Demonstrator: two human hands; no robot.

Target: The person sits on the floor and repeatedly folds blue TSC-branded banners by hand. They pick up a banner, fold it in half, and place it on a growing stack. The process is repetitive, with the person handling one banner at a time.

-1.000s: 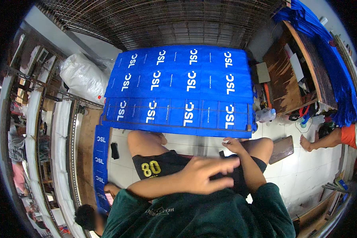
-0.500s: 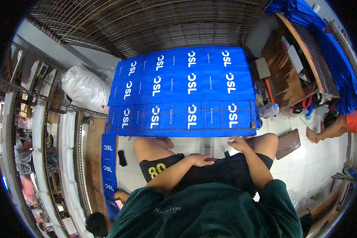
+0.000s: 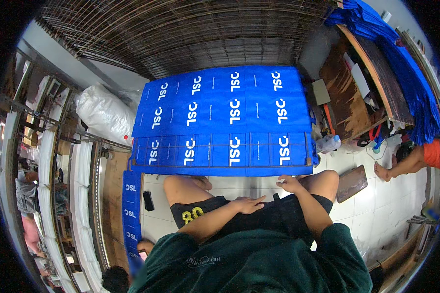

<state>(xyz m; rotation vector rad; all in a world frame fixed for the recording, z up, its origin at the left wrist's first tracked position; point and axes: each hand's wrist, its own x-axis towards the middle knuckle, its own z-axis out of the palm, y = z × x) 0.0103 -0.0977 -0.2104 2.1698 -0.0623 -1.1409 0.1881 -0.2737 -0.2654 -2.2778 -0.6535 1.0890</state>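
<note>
My left hand (image 3: 251,204) rests on the black shorts (image 3: 274,215) over my lap, its fingers stretched out and nothing visible in them. By the inner side of my right knee, my right hand (image 3: 290,184) hovers with loosely bent fingers apart, holding nothing I can see. In front of both hands lies blue fabric (image 3: 215,119) printed with rows of white lettering, spread over a wide surface. Across its near part runs a thin, dark wire frame (image 3: 247,166). Neither hand touches the fabric.
A black phone-like object (image 3: 148,200) lies on the tiled floor to the left. Near it are a blue printed strip (image 3: 131,215) and a co-worker's hand (image 3: 145,246). At right are a brown board (image 3: 352,184), a plastic bottle (image 3: 329,143) and another person's leg (image 3: 406,163). Wire racks (image 3: 190,36) stand beyond.
My left hand's fingers have stretched out; the dark red thing seen by them earlier no longer shows. My right hand stays about where it was. The view has tilted slightly.
</note>
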